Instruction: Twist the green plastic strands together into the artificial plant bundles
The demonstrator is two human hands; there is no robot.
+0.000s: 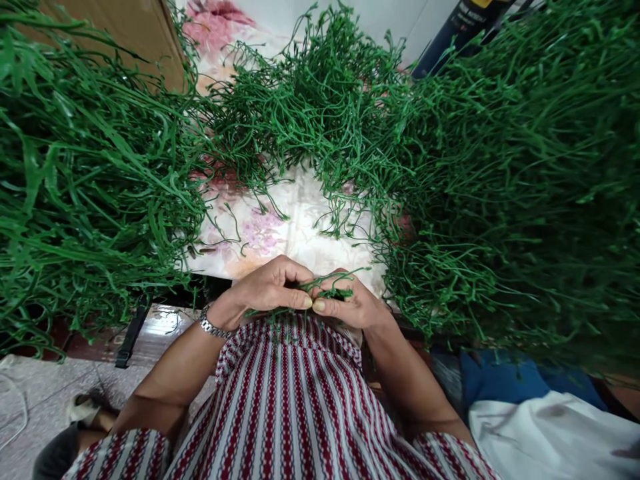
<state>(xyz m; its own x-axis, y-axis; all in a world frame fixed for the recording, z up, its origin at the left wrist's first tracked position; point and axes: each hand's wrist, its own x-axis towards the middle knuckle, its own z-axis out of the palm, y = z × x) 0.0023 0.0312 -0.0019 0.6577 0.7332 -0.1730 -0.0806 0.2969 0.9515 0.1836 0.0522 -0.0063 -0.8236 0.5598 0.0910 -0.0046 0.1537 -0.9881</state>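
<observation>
Close to my body, at the near edge of the table, my left hand (pixel 273 287) and my right hand (pixel 347 303) meet with their thumb tips nearly touching. Between them is a small bunch of thin green plastic-looking stems (pixel 335 292), pinched by the thumbs and fingers of both hands. Some stem ends poke out above the right thumb, and others hang below the left hand. The fingertips are mostly hidden behind the stems and thumbs. A metal watch (pixel 214 325) circles my left wrist.
Heaps of similar green pieces stand left (pixel 90 180), right (pixel 525 187) and at the back (pixel 325 107) on a flowered tablecloth (pixel 310 213). A cardboard box (pixel 145 40) is back left, a dark bottle-like object (pixel 457 37) back right. White cloth (pixel 555 433) lies at lower right.
</observation>
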